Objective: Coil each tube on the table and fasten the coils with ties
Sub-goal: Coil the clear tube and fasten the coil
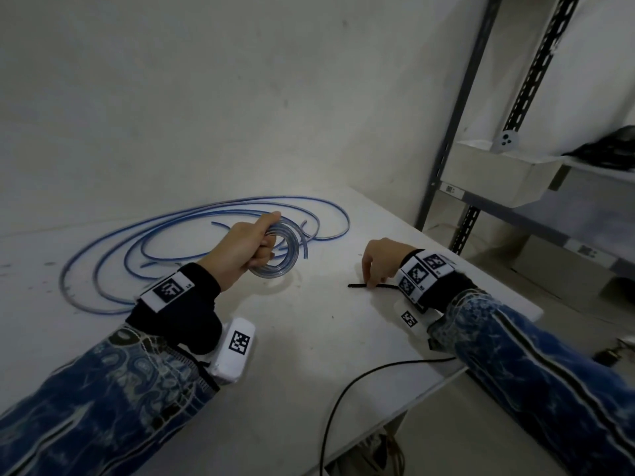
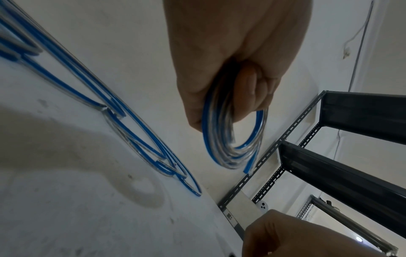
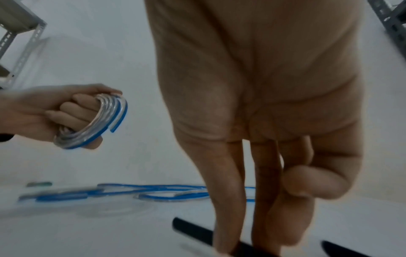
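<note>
My left hand (image 1: 266,247) grips a small coil of clear tube with a blue stripe (image 1: 287,250), held upright above the table; the coil (image 2: 232,153) hangs below my curled fingers, and one cut end sticks out of the coil (image 3: 105,125). Several loose blue-striped tubes (image 1: 206,214) lie in wide loops on the table behind it. My right hand (image 1: 374,282) points down at a thin black tie (image 1: 357,285) lying flat on the table. Its straight fingertips (image 3: 228,243) touch the tie (image 3: 193,229), with the thumb bent above it.
The white table (image 1: 309,338) ends close to my right arm. A black cable (image 1: 343,389) runs over its front edge. A grey metal shelf rack (image 1: 498,176) with white boxes stands to the right. A white wall backs the table.
</note>
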